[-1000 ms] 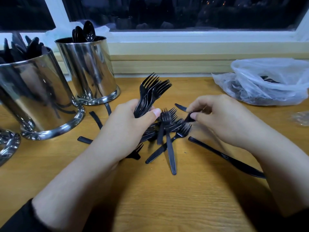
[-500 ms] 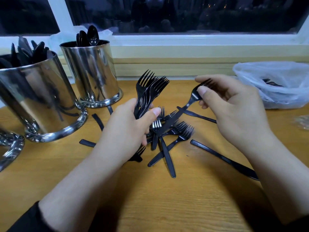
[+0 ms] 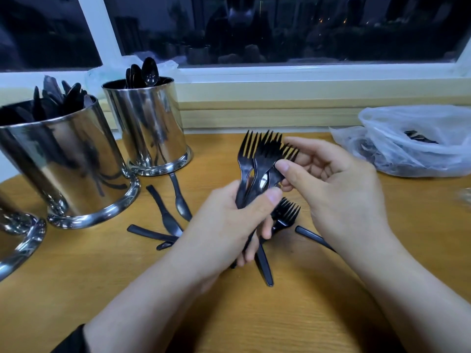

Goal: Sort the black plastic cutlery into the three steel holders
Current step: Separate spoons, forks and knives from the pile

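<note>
Both hands are busy with one bunch of forks [image 3: 262, 161]. The left hand [image 3: 229, 225] wraps its fingers and thumb around the handles and holds the bunch up, prongs pointing at the window. The right hand [image 3: 331, 174] pinches the head of the fork on the right side of the bunch between thumb and fingers, most likely to tuck it in with the others so they all go into a holder in one go.

More black cutlery lies on the wooden table [image 3: 305, 314] under the hands: a loose fork [image 3: 285, 216], some knives [image 3: 165, 212] and other handles. Next to the pile on the left stand the steel holders. The back holder [image 3: 147, 128] has spoons in it. The near holder [image 3: 61, 159] is full of black pieces, maybe knives, but they are too dark to be sure. Only the bottom rim of a third holder [image 3: 17, 240] shows at the left edge.

A clear plastic bag [image 3: 407, 143] with a few more black pieces sits at the right. Behind the table is a window [image 3: 280, 29], and it is dark outside.
</note>
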